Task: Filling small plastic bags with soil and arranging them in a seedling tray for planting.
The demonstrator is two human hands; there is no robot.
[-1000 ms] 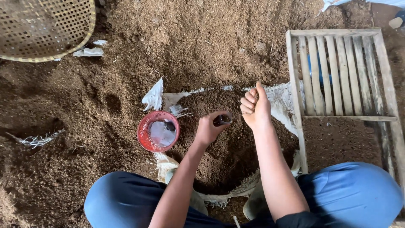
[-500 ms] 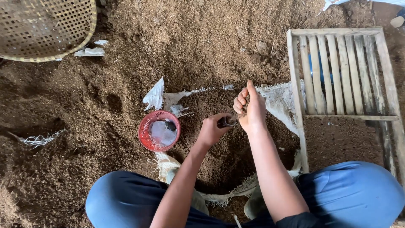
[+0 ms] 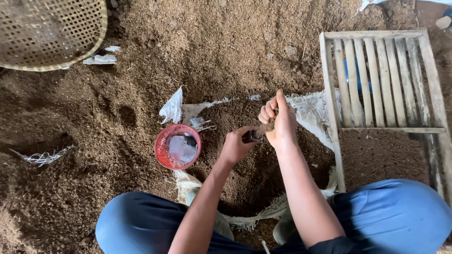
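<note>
I squat over a pile of brown soil lying on a frayed white sack. My left hand is closed around a small dark pot, held just above the soil. My right hand hovers right over the pot's mouth with fingers curled and a pinch of soil in them. Most of the pot is hidden by both hands.
A red bowl with a crumpled plastic piece inside sits left of my hands. A wooden slatted frame lies on the right. A woven basket rests at top left. Loose brown soil covers the ground; my blue-trousered knees are below.
My right hand has come down from an open, raised pose and curled against the pot in my left hand. The left hand has barely moved.
</note>
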